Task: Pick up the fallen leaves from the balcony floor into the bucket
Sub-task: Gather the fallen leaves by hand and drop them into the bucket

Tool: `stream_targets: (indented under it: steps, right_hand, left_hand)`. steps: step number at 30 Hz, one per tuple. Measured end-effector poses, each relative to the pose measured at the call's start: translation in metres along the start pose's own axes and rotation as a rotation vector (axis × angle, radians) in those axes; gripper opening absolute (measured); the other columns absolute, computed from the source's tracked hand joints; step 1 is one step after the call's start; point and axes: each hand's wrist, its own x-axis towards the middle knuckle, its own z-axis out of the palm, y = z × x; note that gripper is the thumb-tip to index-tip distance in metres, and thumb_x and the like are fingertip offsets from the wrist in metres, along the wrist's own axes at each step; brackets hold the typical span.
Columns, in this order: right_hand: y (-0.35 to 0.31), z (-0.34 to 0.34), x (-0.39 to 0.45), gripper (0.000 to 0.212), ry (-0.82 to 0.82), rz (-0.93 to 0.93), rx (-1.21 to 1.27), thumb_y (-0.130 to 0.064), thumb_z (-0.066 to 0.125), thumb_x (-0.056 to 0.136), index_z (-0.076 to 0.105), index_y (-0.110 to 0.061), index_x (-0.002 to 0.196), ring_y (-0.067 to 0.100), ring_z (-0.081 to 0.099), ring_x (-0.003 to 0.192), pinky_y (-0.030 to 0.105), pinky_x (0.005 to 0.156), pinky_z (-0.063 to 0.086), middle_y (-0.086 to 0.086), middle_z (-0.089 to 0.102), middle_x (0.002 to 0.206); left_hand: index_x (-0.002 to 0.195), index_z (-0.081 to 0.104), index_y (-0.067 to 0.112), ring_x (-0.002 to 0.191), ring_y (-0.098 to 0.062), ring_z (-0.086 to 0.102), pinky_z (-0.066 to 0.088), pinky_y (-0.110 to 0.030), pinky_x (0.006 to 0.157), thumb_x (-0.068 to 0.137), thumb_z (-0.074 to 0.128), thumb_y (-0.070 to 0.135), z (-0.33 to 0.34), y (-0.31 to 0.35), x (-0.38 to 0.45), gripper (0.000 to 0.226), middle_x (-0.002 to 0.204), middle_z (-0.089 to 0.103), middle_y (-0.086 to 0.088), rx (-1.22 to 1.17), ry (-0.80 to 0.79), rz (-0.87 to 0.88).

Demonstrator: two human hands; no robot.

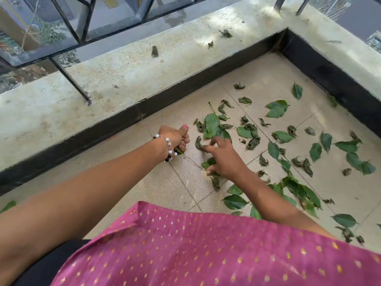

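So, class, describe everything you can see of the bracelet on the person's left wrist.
The bracelet is a loose string of round beads, mostly pearly white with a few dark ones, on what looks like a thin metal link. It circles the wrist of the left hand, draping across its back. That hand is low over the tiled floor, fingers curled round some leaves.

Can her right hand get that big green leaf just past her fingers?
Probably yes. The right hand already reaches toward the big green leaf, its fingers close, and only small curled leaves lie between them on the open floor.
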Motion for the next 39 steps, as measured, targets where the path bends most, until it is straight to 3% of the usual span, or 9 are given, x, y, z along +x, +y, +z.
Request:
stream_targets:
  steps: [3,10,12,17,20,24,30,36,39]
  right_hand:
    - [0.001,0.000,-0.003,0.031,0.046,-0.011,0.063,-0.014,0.069,0.086,0.067,-0.012,0.117,0.017,0.054,0.099,0.009,0.075,0.037,0.008,0.058,0.117]
    - [-0.004,-0.024,0.018,0.028,0.313,0.150,0.518,-0.017,0.077,0.081,0.073,-0.006,0.106,0.014,0.063,0.087,0.011,0.071,0.041,0.007,0.071,0.093]
    - [-0.011,-0.029,0.026,0.024,0.273,0.124,0.477,-0.017,0.075,0.083,0.073,-0.008,0.105,0.013,0.061,0.085,0.011,0.068,0.039,0.003,0.069,0.091]
    - [-0.016,-0.007,0.029,0.022,0.150,-0.202,0.055,-0.012,0.068,0.086,0.072,-0.010,0.107,0.019,0.052,0.123,0.020,0.102,0.035,0.004,0.059,0.133]
    - [-0.011,0.005,0.027,0.017,0.226,-0.253,0.019,-0.006,0.068,0.084,0.074,-0.006,0.100,0.026,0.059,0.108,0.029,0.094,0.044,0.009,0.070,0.112]
    - [-0.011,-0.019,0.022,0.017,0.395,0.096,0.603,-0.006,0.073,0.081,0.075,-0.010,0.097,0.006,0.062,0.086,0.010,0.080,0.048,0.002,0.072,0.098]
    - [-0.027,-0.045,0.020,0.027,0.490,0.300,1.429,0.002,0.077,0.074,0.064,-0.012,0.093,0.027,0.071,0.088,0.041,0.079,0.059,0.012,0.071,0.093]
    - [-0.056,-0.023,0.016,0.010,0.591,0.059,0.732,-0.013,0.073,0.083,0.073,-0.011,0.093,0.012,0.062,0.079,0.021,0.074,0.052,-0.005,0.066,0.088]
    - [-0.044,-0.022,0.022,0.016,0.366,-0.108,0.564,-0.015,0.059,0.093,0.073,-0.006,0.095,0.024,0.061,0.087,0.041,0.084,0.050,0.008,0.069,0.091]
  left_hand:
    - [0.075,0.056,-0.004,0.033,-0.011,0.047,0.040,-0.018,0.034,0.094,0.062,0.021,0.001,0.000,-0.001,0.032,0.072,0.065,-0.020,0.010,-0.006,0.008]
    - [0.091,0.060,0.000,0.033,-0.009,0.047,0.040,-0.017,0.035,0.095,0.061,0.018,-0.003,0.000,-0.006,0.018,0.062,0.060,-0.012,0.080,0.020,0.119]
    - [0.099,0.062,0.004,0.033,-0.009,0.044,0.039,-0.016,0.035,0.096,0.060,0.018,-0.008,0.000,-0.006,0.014,0.061,0.059,-0.010,0.100,0.026,0.137]
    - [0.100,0.063,0.003,0.036,-0.009,0.044,0.038,-0.017,0.035,0.096,0.060,0.023,-0.017,0.002,-0.004,0.021,0.058,0.058,-0.007,0.117,0.072,0.142]
    - [0.093,0.063,0.002,0.035,-0.009,0.044,0.038,-0.016,0.034,0.096,0.060,0.024,-0.019,0.003,-0.006,0.022,0.057,0.057,-0.008,0.080,0.070,0.138]
    - [0.089,0.065,0.000,0.038,-0.010,0.046,0.039,-0.016,0.035,0.097,0.059,0.023,-0.015,0.004,-0.006,0.026,0.061,0.058,-0.010,0.048,0.046,0.125]
    - [0.090,0.068,0.002,0.048,-0.016,0.052,0.046,-0.024,0.045,0.098,0.046,0.050,0.006,0.007,-0.011,0.053,0.076,0.068,-0.017,0.066,-0.027,0.034]
    - [0.101,0.061,0.010,0.081,-0.029,0.067,0.056,-0.040,0.075,0.080,0.039,0.082,0.022,0.009,-0.007,0.077,0.092,0.066,-0.014,-0.096,-0.115,-0.176]
    - [0.104,0.062,0.010,0.080,-0.031,0.068,0.057,-0.044,0.072,0.075,0.058,0.073,0.019,0.007,-0.005,0.069,0.102,0.067,-0.017,-0.049,-0.082,-0.130]
